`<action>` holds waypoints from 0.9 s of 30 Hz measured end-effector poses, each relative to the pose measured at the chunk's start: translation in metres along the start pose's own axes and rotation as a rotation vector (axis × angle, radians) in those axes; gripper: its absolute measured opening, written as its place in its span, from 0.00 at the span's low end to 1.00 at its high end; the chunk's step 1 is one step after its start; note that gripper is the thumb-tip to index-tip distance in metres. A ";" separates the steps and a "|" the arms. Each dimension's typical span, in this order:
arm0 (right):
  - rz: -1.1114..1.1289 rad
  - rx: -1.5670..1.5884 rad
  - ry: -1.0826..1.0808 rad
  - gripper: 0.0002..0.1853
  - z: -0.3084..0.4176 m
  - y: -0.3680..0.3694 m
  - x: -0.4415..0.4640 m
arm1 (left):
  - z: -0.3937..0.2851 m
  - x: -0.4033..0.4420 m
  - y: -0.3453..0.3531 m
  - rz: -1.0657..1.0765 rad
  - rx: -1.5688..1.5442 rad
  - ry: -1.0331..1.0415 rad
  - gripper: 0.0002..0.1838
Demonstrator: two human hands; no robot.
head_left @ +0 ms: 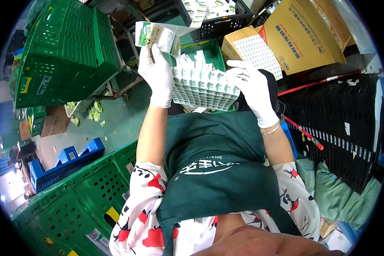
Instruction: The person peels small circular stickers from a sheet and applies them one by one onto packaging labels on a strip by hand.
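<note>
My left hand (156, 70), in a white glove, is closed on a curled strip of printed labels (162, 37) with green and tan print and a clear backing. My right hand (250, 84), also gloved, is at the right edge of a white sheet of small labels (205, 88), printed in rows of green marks. Its fingers look bent round the sheet's corner, though the thumb is hidden. The sheet hangs in front of the green apron (219, 179). Behind it stands a green crate (215, 49) with small white pieces inside.
At the back is a black crate (226, 23) of printed packets. An opened cardboard box (303, 38) and another label sheet (257, 51) are at the right, above black crates (333, 119). Stacked green crates (64, 55) stand left; leaf scraps (96, 112) litter the floor.
</note>
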State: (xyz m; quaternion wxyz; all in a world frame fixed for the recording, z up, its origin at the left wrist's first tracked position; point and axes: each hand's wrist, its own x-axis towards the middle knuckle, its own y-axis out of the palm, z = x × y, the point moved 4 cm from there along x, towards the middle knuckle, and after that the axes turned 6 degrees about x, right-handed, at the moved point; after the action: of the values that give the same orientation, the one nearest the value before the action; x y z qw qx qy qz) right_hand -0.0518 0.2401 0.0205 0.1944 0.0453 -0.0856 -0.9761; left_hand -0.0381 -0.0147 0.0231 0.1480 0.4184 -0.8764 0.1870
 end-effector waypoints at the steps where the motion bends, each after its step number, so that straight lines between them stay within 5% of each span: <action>1: -0.035 0.010 -0.013 0.21 -0.002 -0.002 0.002 | -0.001 0.000 -0.001 -0.019 -0.011 0.007 0.12; 6: -0.183 0.113 -0.021 0.21 0.002 -0.003 0.004 | 0.000 -0.003 -0.002 -0.117 -0.111 0.075 0.12; 9: -0.046 0.169 -0.036 0.23 0.011 0.005 -0.001 | -0.005 0.001 -0.004 -0.128 -0.117 0.057 0.12; 20: -0.112 -0.174 -0.014 0.24 0.003 -0.002 0.003 | -0.014 0.001 -0.007 -0.114 -0.234 -0.012 0.12; 27: 0.158 -0.974 -0.552 0.22 0.048 0.003 0.014 | -0.018 0.002 -0.002 -0.059 -0.068 0.156 0.09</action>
State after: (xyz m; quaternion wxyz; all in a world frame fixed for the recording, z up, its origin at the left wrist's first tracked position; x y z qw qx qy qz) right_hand -0.0693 0.2392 0.0673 0.2358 -0.3131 0.3240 -0.8610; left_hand -0.0362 -0.0091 0.0406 0.2352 0.4231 -0.8553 0.1848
